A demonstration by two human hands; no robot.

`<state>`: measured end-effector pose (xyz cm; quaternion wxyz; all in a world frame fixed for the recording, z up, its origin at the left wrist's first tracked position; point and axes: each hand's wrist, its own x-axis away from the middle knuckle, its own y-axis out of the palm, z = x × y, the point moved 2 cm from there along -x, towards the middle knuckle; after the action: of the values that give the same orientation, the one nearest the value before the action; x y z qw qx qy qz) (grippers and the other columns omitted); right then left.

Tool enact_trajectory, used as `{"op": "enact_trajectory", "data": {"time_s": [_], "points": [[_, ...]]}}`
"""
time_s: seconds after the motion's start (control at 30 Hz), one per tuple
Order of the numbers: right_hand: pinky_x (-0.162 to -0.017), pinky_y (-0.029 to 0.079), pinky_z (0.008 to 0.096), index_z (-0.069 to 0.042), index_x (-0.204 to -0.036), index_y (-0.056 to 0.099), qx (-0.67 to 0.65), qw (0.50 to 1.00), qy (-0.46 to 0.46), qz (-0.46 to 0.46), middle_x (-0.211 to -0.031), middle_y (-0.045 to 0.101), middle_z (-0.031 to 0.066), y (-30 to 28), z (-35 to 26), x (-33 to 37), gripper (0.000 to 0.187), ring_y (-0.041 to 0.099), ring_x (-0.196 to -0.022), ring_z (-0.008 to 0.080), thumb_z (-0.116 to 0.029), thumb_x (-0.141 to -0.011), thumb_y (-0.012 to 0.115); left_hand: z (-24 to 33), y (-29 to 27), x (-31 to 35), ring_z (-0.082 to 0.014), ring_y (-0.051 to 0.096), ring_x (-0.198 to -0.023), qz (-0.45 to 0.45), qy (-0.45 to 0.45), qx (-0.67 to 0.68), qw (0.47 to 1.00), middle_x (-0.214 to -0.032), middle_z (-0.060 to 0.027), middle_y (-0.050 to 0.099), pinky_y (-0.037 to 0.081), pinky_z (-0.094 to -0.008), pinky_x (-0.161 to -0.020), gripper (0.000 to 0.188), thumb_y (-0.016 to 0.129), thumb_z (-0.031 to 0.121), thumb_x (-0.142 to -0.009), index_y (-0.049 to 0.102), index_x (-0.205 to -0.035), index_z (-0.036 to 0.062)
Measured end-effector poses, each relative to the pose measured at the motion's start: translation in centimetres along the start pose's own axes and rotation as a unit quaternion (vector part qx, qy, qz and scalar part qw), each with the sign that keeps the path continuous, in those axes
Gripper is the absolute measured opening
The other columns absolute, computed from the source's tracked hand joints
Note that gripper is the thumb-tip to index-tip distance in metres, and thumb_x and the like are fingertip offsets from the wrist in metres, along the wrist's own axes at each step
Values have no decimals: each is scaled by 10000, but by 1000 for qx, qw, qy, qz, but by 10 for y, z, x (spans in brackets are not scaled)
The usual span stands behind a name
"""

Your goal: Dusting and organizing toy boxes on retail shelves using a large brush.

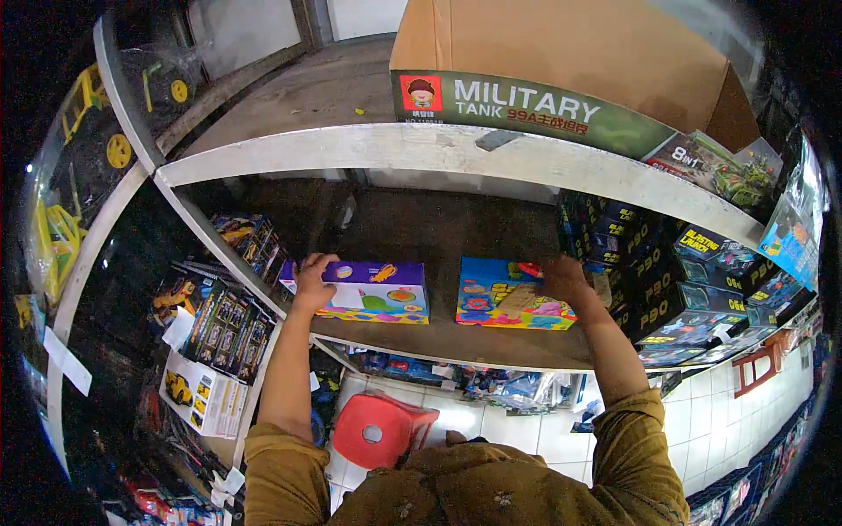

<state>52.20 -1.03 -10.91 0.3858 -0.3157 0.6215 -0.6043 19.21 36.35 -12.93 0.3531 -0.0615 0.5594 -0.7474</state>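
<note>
A purple and white toy box with colourful pictures stands on the brown shelf board. My left hand is closed round its left end, with the thumb toward the front. To the right, apart from it, a blue and yellow toy box stands on the same board. My right hand grips the right end of that box; its fingertips are partly hidden in shadow. A tan patch, perhaps tape or card, shows on the blue box's front near this hand.
Stacked black boxes stand right of my right hand. Above runs a white shelf edge carrying a large cardboard carton. Boxed toys fill the left rack. A red stool stands on the tiled floor below.
</note>
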Motion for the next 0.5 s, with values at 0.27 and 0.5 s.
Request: {"op": "enact_trajectory", "data": {"time_s": [0.27,0.5], "points": [[-883,462,461,-131,-1208,533,-19,999,19,-46,-1093,598,175,-11,-6,0,771,573,-1035,346,-363,-531,819,-4,4,1,-299,370,-1258,-1,19,-25,999,-1248,-54,486,117,-577,-1081,633,644,41,-584,517,-1175,229],[-883,458,449,-102,-1231,507,-50,998,-41,-24,-1160,570,194,10,10,-2,819,549,-1066,376,-383,-531,825,7,-5,8,-312,212,-1371,-13,46,-58,997,-1397,-98,385,77,-573,-1094,797,629,45,-580,418,-1334,194]]}}
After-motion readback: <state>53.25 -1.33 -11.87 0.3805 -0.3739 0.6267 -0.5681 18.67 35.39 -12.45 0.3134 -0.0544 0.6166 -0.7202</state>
